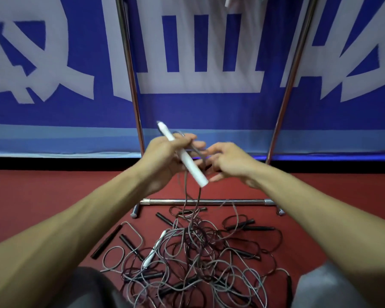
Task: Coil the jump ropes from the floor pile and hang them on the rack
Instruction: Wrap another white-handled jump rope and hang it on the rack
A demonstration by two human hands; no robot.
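- The left hand (162, 161) curls its fingers round the white handle (182, 154). The handle lies slantwise across the palm, tip up toward the banner (209, 107) and butt down and to the right.
- The handle is held high in front of the rack (129, 63), probably so that the cord (187, 192) hangs free for coiling.
- The cord shows a small loop at the left fingertips, then drops in two strands to the floor pile (193, 247).
- The right hand (229, 162) has loosely parted fingers, their tips just beside the handle's butt and the cord. Blur hides whether they pinch the cord.
- The pile lies tangled below both hands, just before the rack's base bar (205, 201). A second white handle (156, 247) rests in it, perhaps this rope's other end.
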